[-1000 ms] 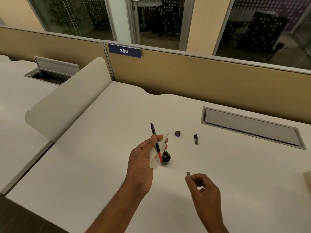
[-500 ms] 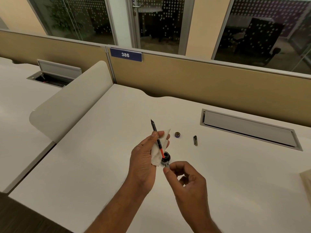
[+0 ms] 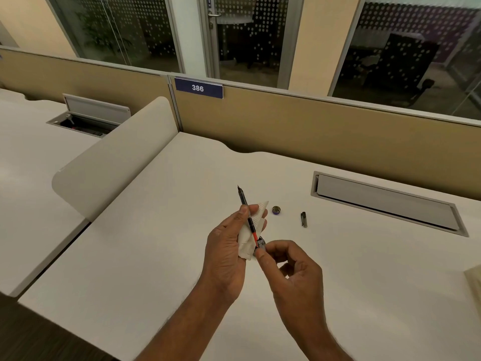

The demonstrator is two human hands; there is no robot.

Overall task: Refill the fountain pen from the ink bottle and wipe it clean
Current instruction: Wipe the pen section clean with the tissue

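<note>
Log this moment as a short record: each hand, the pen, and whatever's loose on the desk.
left hand: holds pen and tissue
right hand: pinches a small dark part at the pen's lower end
pen: nib up, tilted
tissue: behind the pen, in the left hand
bottle cap: on desk, beyond the hands
pen cap: on desk, right of bottle cap
ink bottle: hidden

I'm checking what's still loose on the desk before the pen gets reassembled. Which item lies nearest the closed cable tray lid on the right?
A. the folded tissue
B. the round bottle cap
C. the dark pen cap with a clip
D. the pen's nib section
C: the dark pen cap lies on the desk, right of the round bottle cap and closest to the cable tray lid.
</note>
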